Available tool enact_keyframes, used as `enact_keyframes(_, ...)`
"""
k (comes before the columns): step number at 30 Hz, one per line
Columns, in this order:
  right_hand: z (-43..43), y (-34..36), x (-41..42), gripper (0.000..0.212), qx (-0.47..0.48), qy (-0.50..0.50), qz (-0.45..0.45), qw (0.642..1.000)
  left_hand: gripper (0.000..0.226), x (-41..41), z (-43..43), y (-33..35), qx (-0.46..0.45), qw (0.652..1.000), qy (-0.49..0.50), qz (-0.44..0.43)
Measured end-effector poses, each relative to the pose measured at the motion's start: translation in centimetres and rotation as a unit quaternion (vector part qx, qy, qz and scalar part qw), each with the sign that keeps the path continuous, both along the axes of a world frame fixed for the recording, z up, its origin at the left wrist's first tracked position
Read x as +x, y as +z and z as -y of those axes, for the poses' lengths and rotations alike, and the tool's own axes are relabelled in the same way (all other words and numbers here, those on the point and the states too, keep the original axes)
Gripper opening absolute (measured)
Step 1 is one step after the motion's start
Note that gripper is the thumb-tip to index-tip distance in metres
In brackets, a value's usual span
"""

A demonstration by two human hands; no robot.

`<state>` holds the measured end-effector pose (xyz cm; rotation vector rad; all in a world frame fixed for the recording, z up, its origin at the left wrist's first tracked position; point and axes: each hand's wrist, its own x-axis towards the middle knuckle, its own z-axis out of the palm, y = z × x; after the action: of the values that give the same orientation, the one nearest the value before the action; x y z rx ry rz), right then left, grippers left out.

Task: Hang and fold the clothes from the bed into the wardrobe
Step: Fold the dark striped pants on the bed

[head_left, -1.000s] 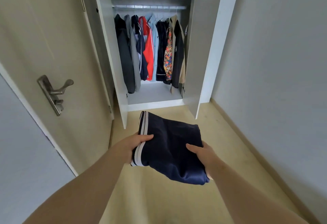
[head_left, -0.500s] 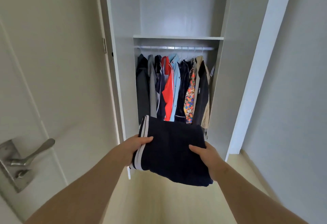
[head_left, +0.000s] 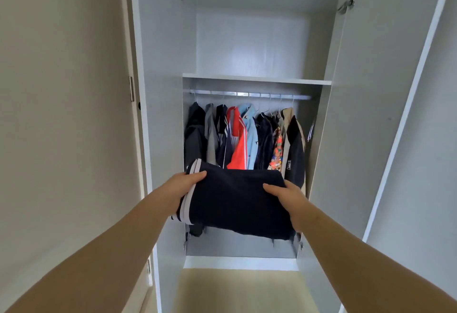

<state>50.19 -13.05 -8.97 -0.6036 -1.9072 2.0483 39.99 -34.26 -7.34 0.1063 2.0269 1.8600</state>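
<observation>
1. Head view: a folded garment (head_left: pixel 237 203) is held in the air between both hands. It is in front of the open wardrobe (head_left: pixel 160 119), level with the lower part of the hanging clothes and above the wardrobe's bottom panel.
2. The garment is dark navy and folded into a thick, roughly rectangular bundle. White stripes run along its left edge. Its near edge sags a little beside the right hand.
3. The left hand (head_left: pixel 183 189) grips the striped edge. The thumb lies on top and the fingers are under the cloth, hidden.
4. The right hand (head_left: pixel 286 196) grips the right side. The thumb lies on top, pointing left, and the fingers are beneath the cloth, out of sight.
5. Both wardrobe doors stand open. A white shelf (head_left: pixel 257 79) runs across the wardrobe, with a metal rail (head_left: pixel 249 95) just below it.
6. Clothes hang from the rail on hangers, close together. From the left there is a dark jacket (head_left: pixel 195 134), then grey and navy pieces, a red top (head_left: pixel 237 144) and a blue shirt (head_left: pixel 251 137). Next come more dark pieces, a floral shirt (head_left: pixel 277 151) and a beige-and-black jacket at the right end.
7. A pale yellow floor (head_left: pixel 237 290) shows below the wardrobe, between the forearms.
</observation>
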Motion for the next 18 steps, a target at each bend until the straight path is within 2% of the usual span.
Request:
enact_keyframes(6,-2.3,6.5,-13.6,0.011,0.006,0.012,-0.075,0.997,0.043,-13.4,-2.1,6.7,0.0,0.999,0.017,-0.04)
enact_keyframes(10,-4.2,11.4,-21.3,0.007,0.017,-0.005,-0.132,0.991,0.041,-21.1,-4.3,12.0,-0.003,0.997,0.026,-0.067)
enact_keyframes(18,-10.8,20.3,-33.5,0.01,0.085,0.01,-0.175,0.981,0.03,-32.6,-9.3,20.8,-0.015,0.992,0.032,-0.121)
